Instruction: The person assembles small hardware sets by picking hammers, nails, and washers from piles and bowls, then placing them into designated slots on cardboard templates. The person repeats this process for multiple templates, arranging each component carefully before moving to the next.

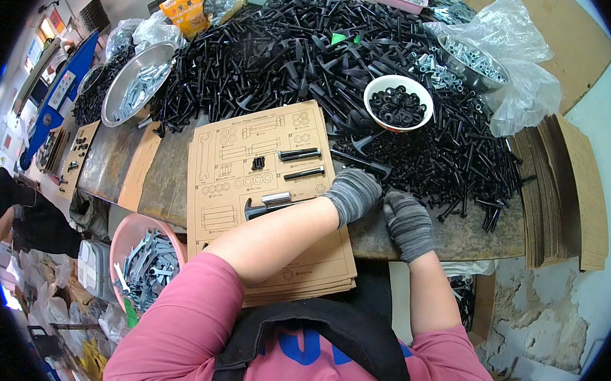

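My left hand (355, 196), in a grey striped glove, reaches across a printed cardboard sheet (224, 142) to the near edge of a heap of small black screws (421, 160). Its fingers are curled together, hiding whatever they hold. Beside it, my gloved right hand (409, 226) is closed at the edge of the same heap, its fingertips hidden too. Lying on the sheet are a thick black bolt (299, 155), a thinner black bolt (304, 173), a few short black screws (258, 163), a silver sleeve (276, 198) and a black T-shaped part (254, 209), partly covered by my left forearm.
A white bowl (429, 100) of black rings stands on the large pile of black bolts (258, 53). Metal bowls (113, 106) of silver hardware flank it. More cardboard sheets (581, 195) stand at right. A pink basin (123, 238) of wrenches sits below the table, left.
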